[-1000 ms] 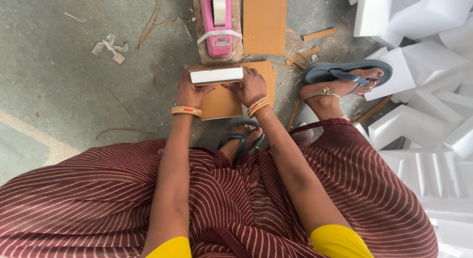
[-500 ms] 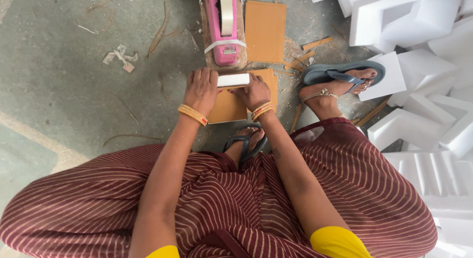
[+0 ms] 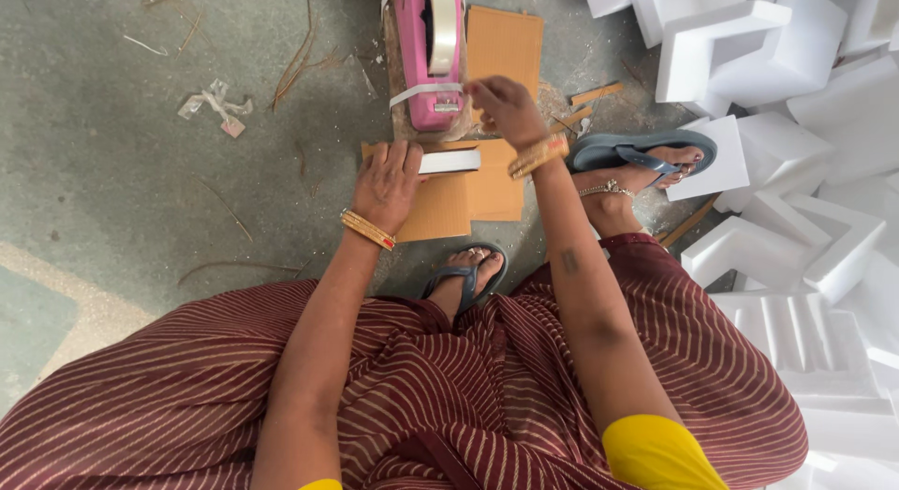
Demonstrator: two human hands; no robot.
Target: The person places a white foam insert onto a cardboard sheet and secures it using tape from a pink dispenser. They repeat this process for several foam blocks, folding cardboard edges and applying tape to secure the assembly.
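The left hand [image 3: 389, 183] lies spread on a small white box [image 3: 449, 161] atop cardboard sheets [image 3: 468, 195] on the floor. The right hand [image 3: 501, 106] pinches the tape end at the pink tape dispenser [image 3: 429, 55], just beyond the box. White foam blocks [image 3: 796, 69] crowd its right; bare floor [image 3: 140, 190] lies open leftward.

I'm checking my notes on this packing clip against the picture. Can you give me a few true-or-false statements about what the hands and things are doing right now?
1. The left hand presses on a small white box lying on brown cardboard sheets. True.
2. The right hand rests flat on the white box. False: it is raised at the pink tape dispenser, fingers at the tape end.
3. White foam blocks lie on the person's right. True.
4. The dispenser is blue. False: it is pink.
5. Both feet are bare. False: both wear grey-blue sandals.
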